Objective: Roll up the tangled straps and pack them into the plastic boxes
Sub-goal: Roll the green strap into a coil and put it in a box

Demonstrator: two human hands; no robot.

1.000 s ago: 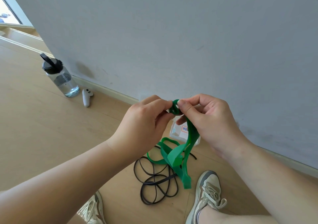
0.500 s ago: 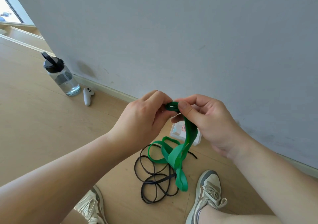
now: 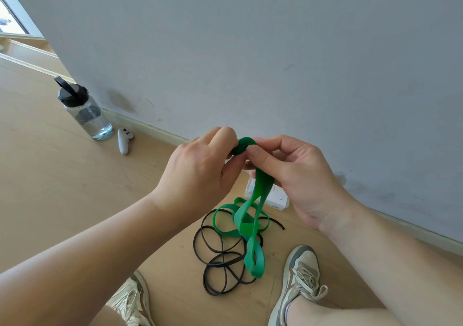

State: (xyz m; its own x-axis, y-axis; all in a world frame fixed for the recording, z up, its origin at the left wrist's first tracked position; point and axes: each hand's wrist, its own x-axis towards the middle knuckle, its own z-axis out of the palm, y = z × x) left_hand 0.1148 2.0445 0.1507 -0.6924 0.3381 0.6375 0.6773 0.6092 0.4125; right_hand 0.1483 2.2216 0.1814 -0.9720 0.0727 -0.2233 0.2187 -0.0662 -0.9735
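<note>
A big grey wall (image 3: 250, 50) fills the top, and a light wood floor (image 3: 50, 188) lies under it. The left hand (image 3: 198, 175) and the right hand (image 3: 295, 173) are held up close together in the middle. Both pinch the small rolled-up end of the green strap (image 3: 250, 225) with finger and thumb, one from each side. The roll is a tight dark green lump between the fingertips. A second ago it looked like a thin ring with a hole, and now it looks like a fuller wad. The rest of the green strap is flat and wide and hangs down from the right hand to the floor. There it twists in loose loops on top of the thin black strap (image 3: 220, 263), which lies in a messy pile of rings. The low end of the green strap hung flat before, and now it bows open in a loop. A left shoe (image 3: 132, 298) and a right shoe (image 3: 300, 273) sit on each side of the pile. A clear water bottle (image 3: 85, 110) with a black lid stands by the wall, far to the left. A clear plastic box (image 3: 278, 198) lies on the floor behind the hanging strap (its red label showed a second ago and is now hidden, and its tiny marks are too small to read). A small white controller (image 3: 124, 137) lies just beside the bottle.
</note>
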